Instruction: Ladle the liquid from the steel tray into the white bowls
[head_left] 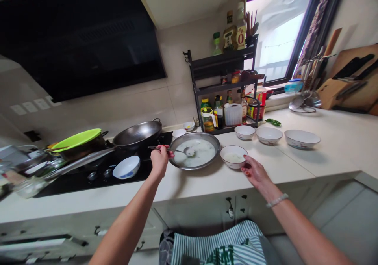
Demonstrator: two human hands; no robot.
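Observation:
My left hand (160,160) is closed around the handle of a metal ladle (178,151). The ladle's bowl sits over a wide steel basin (217,154) of milky white liquid, with a little of the whitish contents in it. My right hand (256,171) pinches the rim of a white porcelain bowl (232,164), which stands on the counter just right of the basin and holds some of the same pale liquid. Three more white bowls stand behind and to the right: a small one (245,132), a middle one (269,136) and a wider one (302,139).
On the left, the black cooktop (85,182) carries a wok (138,134), a pot with a green strainer (77,139) and a white bowl (126,168). A black rack (224,87) of bottles stands against the wall. A knife block (332,93) is far right.

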